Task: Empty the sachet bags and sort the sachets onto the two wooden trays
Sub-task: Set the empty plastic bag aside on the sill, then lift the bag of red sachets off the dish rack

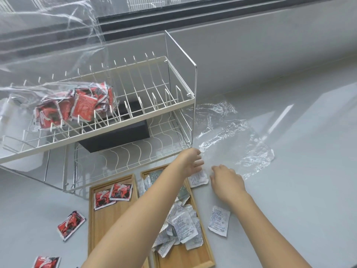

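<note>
Both hands reach out over grey counter [289, 190], far of the trays. Left hand [193, 161] fingers spread loose, tips at near edge of the empty clear plastic bag [231, 136] and over the top of a white sachet [199, 178]; can't tell if it actually grips either one. Right hand [226, 178] palm down, fingers curled a little, holding nothing, just right of that same white sachet.

Empty bag lies flat and crumpled on the counter, right of the dish rack [116, 105]. Second bag [73, 105], clear, full of red sachets, sits on the rack's upper tier at the left. Dark box [116, 136] on the lower tier.

Two wooden trays side by side, near of the rack. Left tray [108, 219] has two red sachets [113, 194] at its far end, overlapping. Right tray [204, 254] has a loose pile of white sachets [181, 227], partly hidden by the left forearm.

Strays on counter: one white sachet [219, 220] just right of the right tray, one red sachet [70, 225] left of the left tray, another red one [46, 262] at the near left edge, cut off by the frame.
</note>
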